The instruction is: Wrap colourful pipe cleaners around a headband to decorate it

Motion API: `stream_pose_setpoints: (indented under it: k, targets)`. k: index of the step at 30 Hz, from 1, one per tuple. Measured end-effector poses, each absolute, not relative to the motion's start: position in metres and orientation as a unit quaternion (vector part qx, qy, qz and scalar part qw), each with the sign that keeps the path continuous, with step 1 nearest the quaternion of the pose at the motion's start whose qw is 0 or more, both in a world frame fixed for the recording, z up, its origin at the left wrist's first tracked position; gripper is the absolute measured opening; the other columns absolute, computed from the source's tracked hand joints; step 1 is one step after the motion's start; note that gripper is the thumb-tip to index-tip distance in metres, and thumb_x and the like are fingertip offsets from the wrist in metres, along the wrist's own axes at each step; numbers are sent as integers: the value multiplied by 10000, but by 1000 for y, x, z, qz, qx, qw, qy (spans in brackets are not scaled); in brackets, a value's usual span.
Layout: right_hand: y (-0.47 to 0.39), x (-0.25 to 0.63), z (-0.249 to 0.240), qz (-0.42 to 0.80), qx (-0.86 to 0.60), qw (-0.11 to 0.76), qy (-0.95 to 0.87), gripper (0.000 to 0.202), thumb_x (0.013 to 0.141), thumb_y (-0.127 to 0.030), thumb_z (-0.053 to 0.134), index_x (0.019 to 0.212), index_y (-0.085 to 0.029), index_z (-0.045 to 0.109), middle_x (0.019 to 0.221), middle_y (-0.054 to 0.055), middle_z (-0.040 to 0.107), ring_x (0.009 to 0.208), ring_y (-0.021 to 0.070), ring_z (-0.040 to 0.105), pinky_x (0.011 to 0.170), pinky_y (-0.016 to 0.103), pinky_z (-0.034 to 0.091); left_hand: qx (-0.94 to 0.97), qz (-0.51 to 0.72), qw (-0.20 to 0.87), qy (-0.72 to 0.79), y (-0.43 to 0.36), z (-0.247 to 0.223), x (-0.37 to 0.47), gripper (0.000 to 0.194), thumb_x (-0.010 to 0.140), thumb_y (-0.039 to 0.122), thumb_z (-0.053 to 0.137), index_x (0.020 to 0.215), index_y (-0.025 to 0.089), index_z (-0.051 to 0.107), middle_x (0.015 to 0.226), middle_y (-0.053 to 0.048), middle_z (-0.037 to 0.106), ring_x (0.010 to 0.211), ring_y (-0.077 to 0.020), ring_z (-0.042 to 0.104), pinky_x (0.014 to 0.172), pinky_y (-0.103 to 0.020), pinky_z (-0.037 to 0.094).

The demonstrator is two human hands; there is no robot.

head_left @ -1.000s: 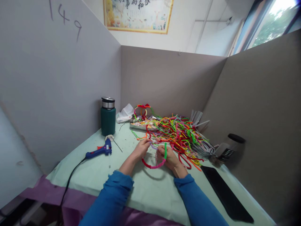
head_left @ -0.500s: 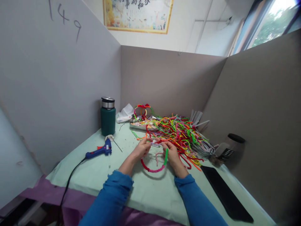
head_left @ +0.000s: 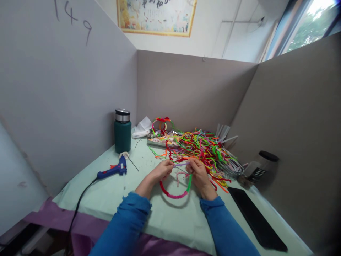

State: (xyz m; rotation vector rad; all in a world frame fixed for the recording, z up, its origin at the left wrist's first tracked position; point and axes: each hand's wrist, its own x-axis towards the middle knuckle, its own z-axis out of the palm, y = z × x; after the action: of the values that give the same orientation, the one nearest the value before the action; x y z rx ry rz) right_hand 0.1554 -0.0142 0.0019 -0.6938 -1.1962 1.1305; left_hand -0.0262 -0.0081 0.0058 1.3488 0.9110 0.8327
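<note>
A headband-shaped hoop, wrapped in red, pink and green pipe cleaner, curves toward me between my hands. Its two ends run up to my fingers. My left hand pinches its left side, together with one end of a purple pipe cleaner. My right hand is closed at the other end of that purple strand, just above the green section. The strand spans the gap between my fingertips. Inside the hoop's outline a short bent pink pipe cleaner shows; what it is fixed to, I cannot tell.
A tangled heap of colourful pipe cleaners lies behind my right hand, beside a metal tray. To the left are a blue glue gun and a green bottle. A black flat object and a tilted jar are right.
My right hand has moved slightly right and up, and the purple strand now shows more clearly between both hands. The hoop has shifted a little to the right.
</note>
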Motion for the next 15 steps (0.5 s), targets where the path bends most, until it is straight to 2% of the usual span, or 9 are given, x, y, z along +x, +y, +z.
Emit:
stream_pose_setpoints:
  k: [3, 8, 12, 15]
  targets:
    - [-17, 160, 3, 516, -291, 585, -554, 236, 756, -396, 639, 680, -199, 533, 547, -54, 345, 491, 98, 292, 493, 249, 254, 588, 365, 594, 410, -8, 8, -26, 183, 741, 318, 525, 846, 198, 435, 508, 101, 309, 346, -37, 241, 338, -163, 133]
    - [-21, 165, 7, 473, -272, 528, -651, 247, 754, -370, 649, 607, -192, 561, 664, 1, 468, 652, 145, 423, 632, 284, 344, 576, 393, 585, 414, -10, 14, -25, 141, 755, 288, 495, 845, 195, 438, 496, 101, 314, 334, -37, 235, 331, -162, 146]
    - [-27, 164, 15, 441, -268, 435, -738, 215, 755, -326, 659, 596, -188, 612, 697, 9, 477, 714, 159, 452, 700, 304, 353, 563, 413, 573, 429, -13, 18, -25, 82, 749, 243, 472, 803, 196, 431, 497, 97, 342, 329, -35, 226, 330, -163, 135]
    - [-29, 164, 20, 422, -273, 408, -762, 186, 732, -332, 683, 619, -187, 656, 799, 24, 479, 804, 173, 472, 747, 312, 363, 561, 421, 570, 428, -13, 18, -24, 75, 739, 233, 474, 789, 194, 434, 491, 99, 342, 332, -36, 225, 334, -165, 135]
